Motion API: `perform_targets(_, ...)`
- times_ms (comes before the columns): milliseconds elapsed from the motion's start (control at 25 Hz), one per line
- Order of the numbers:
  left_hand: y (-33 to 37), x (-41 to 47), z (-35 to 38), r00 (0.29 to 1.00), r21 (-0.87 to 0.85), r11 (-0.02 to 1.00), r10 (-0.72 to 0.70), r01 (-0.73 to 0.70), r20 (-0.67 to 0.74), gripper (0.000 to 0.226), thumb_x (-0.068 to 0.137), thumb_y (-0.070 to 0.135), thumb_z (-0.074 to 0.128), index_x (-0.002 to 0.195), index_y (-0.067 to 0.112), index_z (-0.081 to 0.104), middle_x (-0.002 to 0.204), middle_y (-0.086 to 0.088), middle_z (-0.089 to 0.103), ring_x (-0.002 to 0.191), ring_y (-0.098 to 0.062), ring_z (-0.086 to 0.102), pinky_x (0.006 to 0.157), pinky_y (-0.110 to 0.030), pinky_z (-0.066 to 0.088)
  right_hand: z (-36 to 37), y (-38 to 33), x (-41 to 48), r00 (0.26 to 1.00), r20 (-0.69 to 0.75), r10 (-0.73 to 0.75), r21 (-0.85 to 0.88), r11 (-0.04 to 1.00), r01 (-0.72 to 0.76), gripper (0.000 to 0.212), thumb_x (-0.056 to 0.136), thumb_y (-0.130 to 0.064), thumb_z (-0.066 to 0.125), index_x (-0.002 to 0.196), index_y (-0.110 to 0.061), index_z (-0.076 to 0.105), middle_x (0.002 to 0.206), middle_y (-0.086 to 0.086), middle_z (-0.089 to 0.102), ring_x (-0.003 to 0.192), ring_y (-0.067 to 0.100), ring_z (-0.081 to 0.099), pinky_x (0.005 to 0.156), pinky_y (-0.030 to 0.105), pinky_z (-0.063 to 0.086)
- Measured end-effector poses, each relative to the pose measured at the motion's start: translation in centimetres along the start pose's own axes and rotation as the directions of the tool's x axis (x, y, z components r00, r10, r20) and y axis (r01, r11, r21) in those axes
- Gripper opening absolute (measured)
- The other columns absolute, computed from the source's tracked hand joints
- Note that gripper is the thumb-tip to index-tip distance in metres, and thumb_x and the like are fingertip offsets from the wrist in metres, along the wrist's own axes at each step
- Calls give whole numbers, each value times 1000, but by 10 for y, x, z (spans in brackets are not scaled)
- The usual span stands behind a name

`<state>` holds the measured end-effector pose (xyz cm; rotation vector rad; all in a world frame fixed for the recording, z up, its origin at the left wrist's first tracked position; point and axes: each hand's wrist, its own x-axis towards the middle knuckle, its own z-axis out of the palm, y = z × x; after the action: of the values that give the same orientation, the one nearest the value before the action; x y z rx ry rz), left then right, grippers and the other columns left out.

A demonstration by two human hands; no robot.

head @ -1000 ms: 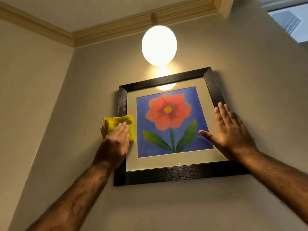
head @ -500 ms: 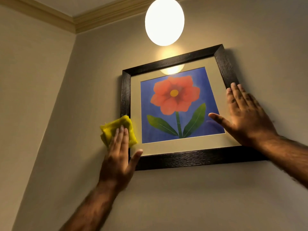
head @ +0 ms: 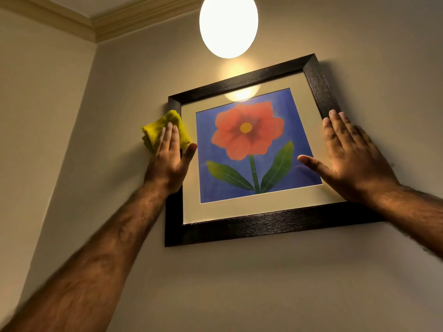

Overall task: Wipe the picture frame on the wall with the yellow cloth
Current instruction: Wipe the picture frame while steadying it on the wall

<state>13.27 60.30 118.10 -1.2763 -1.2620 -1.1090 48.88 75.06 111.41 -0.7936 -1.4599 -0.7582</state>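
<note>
A dark wooden picture frame [head: 263,226] hangs tilted on the beige wall, holding a red flower on blue under glass. My left hand [head: 169,159] presses a folded yellow cloth [head: 158,129] flat against the frame's left bar, near its upper part; the cloth sticks out above and left of my fingers. My right hand [head: 352,159] lies flat with fingers spread on the frame's right bar and mat, thumb reaching onto the picture. It holds nothing.
A glowing round lamp [head: 229,25] hangs just above the frame and reflects in the glass. A side wall meets this wall at a corner on the left, under a cream cornice [head: 100,27].
My left hand has slid the cloth up the frame's left bar, after dropping toward the lower corner half a second ago. The right hand stays on the right bar. The view shifted.
</note>
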Motion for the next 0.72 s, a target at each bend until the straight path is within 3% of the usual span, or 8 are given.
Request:
perform_targets(240, 0, -138, 5, 997, -57, 996, 71, -69, 38, 91, 92, 76, 11, 162, 19, 3, 172, 4, -2, 159, -11, -3, 129, -44, 11, 1, -1, 0, 1000, -5, 7, 4, 1000, -7, 110, 83, -86, 10, 162, -10, 2, 172, 6, -6, 159, 18, -3, 129, 42, 7)
perform_targets(400, 2, -219, 6, 992, -30, 999, 40, -37, 122, 88, 91, 77, 11, 162, 25, 0, 172, 11, -7, 158, -8, -4, 127, -43, 14, 0, -1, 0, 1000, -2, 4, 1, 1000, -4, 110, 83, -86, 10, 162, -9, 2, 172, 6, -5, 159, 19, -3, 129, 42, 8)
perform_targets(560, 1, -212, 0, 989, -11, 999, 31, -30, 142, 89, 91, 79, 11, 162, 26, -1, 171, 12, -7, 158, -6, -5, 127, -40, 13, 0, 0, 0, 1000, -5, 3, 8, 1000, -3, 110, 83, -86, 10, 162, -9, 2, 172, 6, -5, 159, 19, -2, 129, 42, 8)
perform_targets(720, 6, -115, -6, 997, -3, 1000, 15, -15, 79, 100, 87, 82, 8, 162, 15, 5, 172, 0, -2, 159, -13, -2, 128, -33, 6, 1, 1, 1, 1000, -19, -7, 10, 1000, 7, 110, 84, -86, 12, 162, -9, 4, 172, 7, -3, 159, 20, -1, 128, 42, 8)
